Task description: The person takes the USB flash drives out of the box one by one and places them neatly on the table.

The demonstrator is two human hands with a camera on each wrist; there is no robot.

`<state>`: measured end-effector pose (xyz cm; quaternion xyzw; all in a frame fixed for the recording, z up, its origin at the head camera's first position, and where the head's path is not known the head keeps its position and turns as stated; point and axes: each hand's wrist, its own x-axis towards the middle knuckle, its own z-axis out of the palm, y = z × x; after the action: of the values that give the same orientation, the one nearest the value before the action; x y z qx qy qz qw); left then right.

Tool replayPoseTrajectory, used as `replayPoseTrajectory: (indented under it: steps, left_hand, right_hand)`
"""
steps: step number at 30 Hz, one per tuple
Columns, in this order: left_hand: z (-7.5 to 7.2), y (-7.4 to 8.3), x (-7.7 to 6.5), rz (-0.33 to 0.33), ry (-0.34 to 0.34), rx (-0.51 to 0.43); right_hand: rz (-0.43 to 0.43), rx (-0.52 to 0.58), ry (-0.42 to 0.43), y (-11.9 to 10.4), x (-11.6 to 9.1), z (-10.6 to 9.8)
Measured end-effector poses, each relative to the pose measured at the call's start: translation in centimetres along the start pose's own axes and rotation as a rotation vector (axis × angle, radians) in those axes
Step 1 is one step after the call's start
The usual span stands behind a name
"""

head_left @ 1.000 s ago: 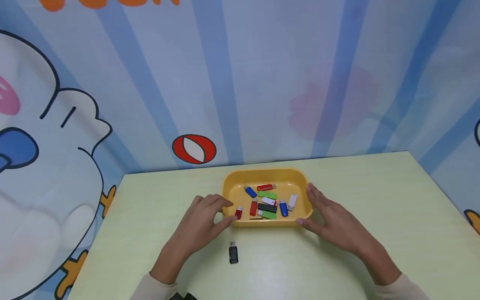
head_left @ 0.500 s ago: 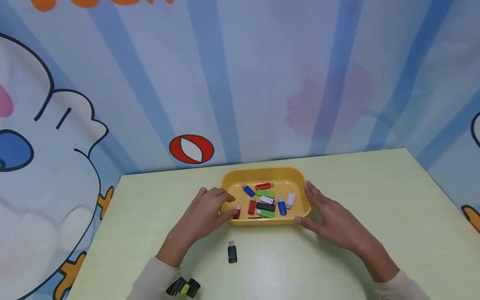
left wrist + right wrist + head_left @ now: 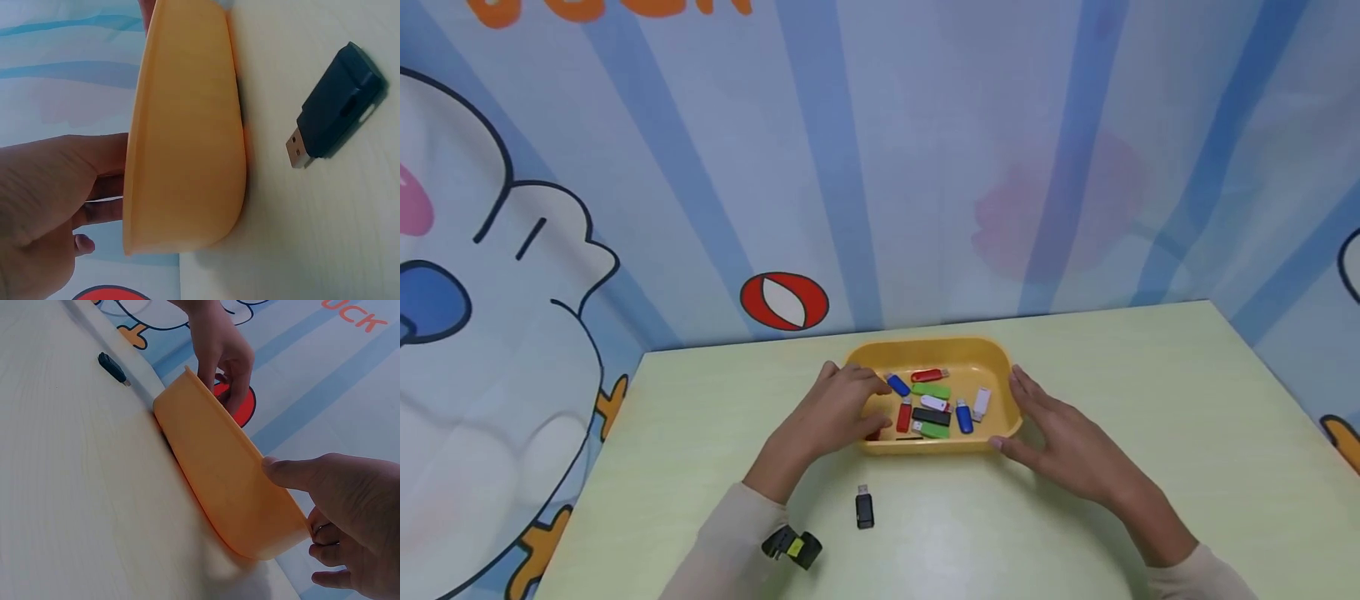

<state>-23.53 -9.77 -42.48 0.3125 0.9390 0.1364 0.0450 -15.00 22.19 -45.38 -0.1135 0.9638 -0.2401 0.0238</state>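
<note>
A yellow tray (image 3: 942,447) on the table holds several USB sticks. My left hand (image 3: 833,414) reaches over the tray's left end, thumb and index finger apart and low inside. A dark red USB stick (image 3: 874,435) shows only partly beneath the thumb. In the left wrist view, the tray's wall (image 3: 184,137) hides the fingertips. My right hand (image 3: 1070,442) holds the tray's right end, thumb at the front rim and fingers along the side; the right wrist view shows its thumb (image 3: 290,474) on the rim. A black USB stick (image 3: 865,510) lies on the table in front of the tray.
Inside the tray lie a red USB stick (image 3: 904,417), a blue one (image 3: 964,417), a white one (image 3: 981,403) and a black one (image 3: 931,416), among others. A printed backdrop (image 3: 917,167) stands behind the pale table (image 3: 1112,358).
My left hand has moved right and further into the tray, from its left rim to over the dark red USB stick, covering most of it. The right hand stays at the tray's right end.
</note>
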Motion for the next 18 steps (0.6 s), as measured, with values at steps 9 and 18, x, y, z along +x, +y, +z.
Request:
replayPoseTrajectory:
  steps: [9,18]
  left_hand:
    - [1.3,0.2,1.8,-0.020,-0.079,0.036]
    - [2.3,0.6,3.1,0.038,-0.072,0.075]
  right_hand:
    - [0.005,-0.004,-0.004,-0.1,0.1,0.3]
    - [0.014,-0.010,-0.001,0.1,-0.1,0.1]
